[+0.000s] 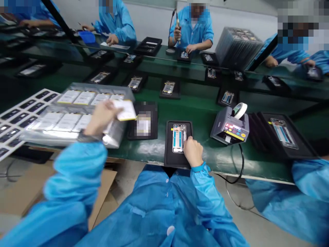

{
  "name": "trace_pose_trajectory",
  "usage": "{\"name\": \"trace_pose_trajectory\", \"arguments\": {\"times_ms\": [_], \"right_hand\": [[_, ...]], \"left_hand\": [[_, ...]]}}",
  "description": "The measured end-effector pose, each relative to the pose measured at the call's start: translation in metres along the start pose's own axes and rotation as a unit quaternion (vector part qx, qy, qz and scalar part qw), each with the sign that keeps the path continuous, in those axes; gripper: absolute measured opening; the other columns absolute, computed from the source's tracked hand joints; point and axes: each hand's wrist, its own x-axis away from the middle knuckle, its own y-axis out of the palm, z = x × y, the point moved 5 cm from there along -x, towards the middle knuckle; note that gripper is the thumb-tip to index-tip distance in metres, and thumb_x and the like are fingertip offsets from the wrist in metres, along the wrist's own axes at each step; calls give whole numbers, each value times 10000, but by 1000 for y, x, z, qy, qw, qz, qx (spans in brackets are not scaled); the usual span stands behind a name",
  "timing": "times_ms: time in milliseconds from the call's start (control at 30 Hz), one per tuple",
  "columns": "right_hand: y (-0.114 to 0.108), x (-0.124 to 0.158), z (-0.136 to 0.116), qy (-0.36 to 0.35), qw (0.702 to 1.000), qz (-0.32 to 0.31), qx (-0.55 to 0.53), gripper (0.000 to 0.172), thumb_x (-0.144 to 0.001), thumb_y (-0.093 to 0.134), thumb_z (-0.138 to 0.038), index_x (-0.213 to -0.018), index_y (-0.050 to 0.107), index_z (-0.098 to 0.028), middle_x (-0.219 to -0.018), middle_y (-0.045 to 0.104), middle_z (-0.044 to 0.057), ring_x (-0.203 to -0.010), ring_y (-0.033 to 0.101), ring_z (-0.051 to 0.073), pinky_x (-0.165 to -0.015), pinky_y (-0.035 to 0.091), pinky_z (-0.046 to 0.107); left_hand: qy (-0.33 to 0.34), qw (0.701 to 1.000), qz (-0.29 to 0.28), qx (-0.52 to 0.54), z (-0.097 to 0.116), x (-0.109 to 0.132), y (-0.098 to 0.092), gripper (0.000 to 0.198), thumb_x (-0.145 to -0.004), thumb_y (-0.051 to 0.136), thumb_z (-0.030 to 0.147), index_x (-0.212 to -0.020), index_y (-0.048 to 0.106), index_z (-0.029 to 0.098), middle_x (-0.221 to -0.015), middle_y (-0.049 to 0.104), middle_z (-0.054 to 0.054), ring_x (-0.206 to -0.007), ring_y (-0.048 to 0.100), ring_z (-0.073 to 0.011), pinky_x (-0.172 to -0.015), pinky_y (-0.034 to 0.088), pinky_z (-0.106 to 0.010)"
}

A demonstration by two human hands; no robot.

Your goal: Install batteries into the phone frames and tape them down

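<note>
My left hand (104, 116) pinches a flat white phone battery (125, 109) by its left end, in the air at the right side of a clear plastic tray (69, 135). Rows of similar white batteries lie in that tray. In front of me a phone frame (179, 139) with blue strips lies face up in a black holder tray (169, 159). My right hand (193, 151) is closed at the frame's right edge, touching it. Its fingertips are partly hidden, so what they hold, if anything, cannot be made out.
A grey tape dispenser (228, 125) stands to the right, its cable hanging off the bench edge. A sheet of black stickers (25, 113) lies at the left. Several black holders with phone frames (168, 87) line the green bench. Co-workers (192, 27) sit opposite.
</note>
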Motion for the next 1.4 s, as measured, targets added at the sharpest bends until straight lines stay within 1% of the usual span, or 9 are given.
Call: {"name": "trace_pose_trajectory", "arguments": {"times_ms": [100,200,333,500,667,867,1033,1167,1400], "right_hand": [[0,0,-2,-9,1000,-4,-6,183,-1013,475,-219,-1042,612,-101,-928,722,226,-890,735,314,-739,474,329],[-2,6,6,-2,998,23,-55,164,-986,489,-202,-1045,615,-115,-901,725,193,-854,726,294,-713,445,314],[6,6,21,1,969,60,-240,301,-946,523,-245,-1217,572,-123,-774,711,71,-803,691,237,-706,421,290],[32,5,31,-8,890,43,-453,394,-890,537,-427,-1108,615,-108,-634,617,-1,-625,604,191,-600,404,274],[42,11,29,-5,793,19,-610,478,-760,655,-445,-1115,562,-138,-630,581,-57,-546,548,142,-544,414,250],[38,11,23,8,768,-15,-640,438,-693,686,-415,-1029,557,-166,-598,562,-76,-484,531,126,-458,407,231],[31,25,19,-19,724,-15,-690,428,-752,700,-406,-1080,540,-182,-636,544,-85,-496,527,110,-456,442,215],[23,43,15,-59,696,-30,-715,426,-808,737,-407,-1128,550,-195,-721,591,-53,-635,616,136,-576,515,235],[-16,54,8,-94,704,3,-703,360,-905,688,-445,-1160,616,-201,-937,706,34,-763,665,180,-710,554,289]], "left_hand": [[-4,990,-121,73,-10,52,99,226,-811,749,257,-922,608,118,-683,662,-5,-518,566,-123,-452,449,-210],[-30,938,-261,225,-12,84,185,360,-757,814,328,-927,569,127,-711,693,-35,-452,546,-115,-379,415,-217],[-21,921,-315,228,-6,90,230,357,-777,801,272,-974,539,132,-751,716,-43,-411,530,-103,-373,388,-218],[84,960,-265,38,6,84,225,422,-837,744,249,-1174,516,141,-698,711,-14,-563,656,-187,-518,414,-254],[150,957,-223,-108,12,86,219,549,-837,769,379,-1254,504,139,-714,714,-31,-792,718,-267,-626,398,-282],[148,954,-202,-161,9,87,219,547,-829,759,475,-1219,566,144,-812,716,-91,-878,710,-310,-667,421,-303],[92,977,-192,33,2,86,211,500,-819,749,445,-1187,612,135,-1012,723,-119,-840,694,-237,-723,499,-307],[2,897,-310,315,4,104,214,580,-742,789,537,-1112,660,109,-1005,739,-124,-836,705,-232,-735,557,-320],[2,883,-308,354,22,146,201,460,-777,769,490,-1064,700,137,-962,760,-87,-778,707,-212,-664,559,-277]]}}
